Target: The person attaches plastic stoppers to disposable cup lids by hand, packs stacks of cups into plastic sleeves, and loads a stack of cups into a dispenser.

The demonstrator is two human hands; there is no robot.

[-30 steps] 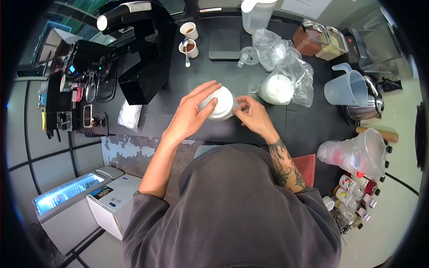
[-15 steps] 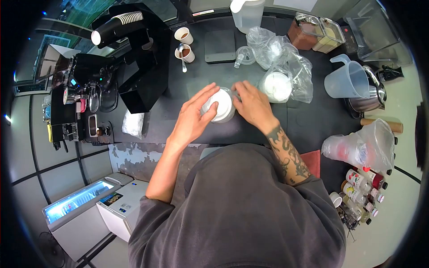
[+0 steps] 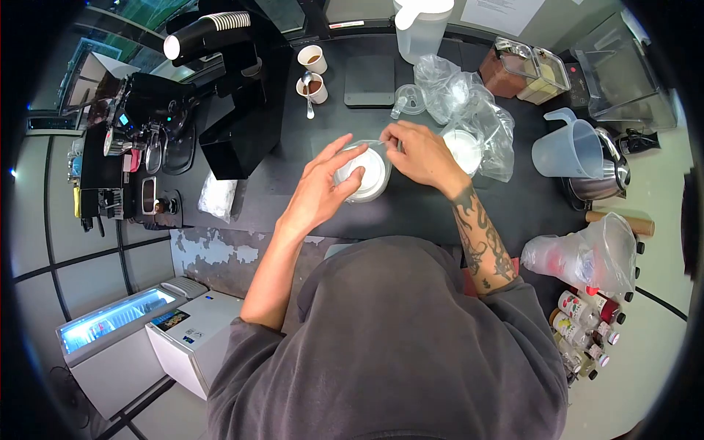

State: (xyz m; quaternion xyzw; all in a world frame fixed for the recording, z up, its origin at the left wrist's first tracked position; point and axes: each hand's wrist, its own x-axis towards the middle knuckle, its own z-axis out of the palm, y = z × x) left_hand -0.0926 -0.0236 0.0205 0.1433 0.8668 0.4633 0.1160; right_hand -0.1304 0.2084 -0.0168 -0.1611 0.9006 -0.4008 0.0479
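Observation:
A round clear plastic tub (image 3: 383,192) with a white top (image 3: 367,176) stands on the counter in front of me. My left hand (image 3: 323,182) lies over its left side, fingers apart and thumb on the white surface. My right hand (image 3: 419,155) has thumb and fingers pinched together at the tub's far right edge, on a thin clear plastic rim (image 3: 372,142) that stands up there. Just right of that hand is a second white-topped tub (image 3: 463,152), partly covered by a crumpled clear plastic bag (image 3: 490,139).
Behind the tub are two paper cups with brown contents, one holding a spoon (image 3: 309,95), a black scale (image 3: 369,81) and a clear dome lid (image 3: 411,100). A jug (image 3: 568,150) and kettle stand right, bottles (image 3: 579,323) lower right. A black machine (image 3: 238,139) rises left.
My right hand has shifted slightly right and up, its fingers now pinched at the rim with clear plastic raised there. The left hand's fingers have spread. The whole view has shifted slightly.

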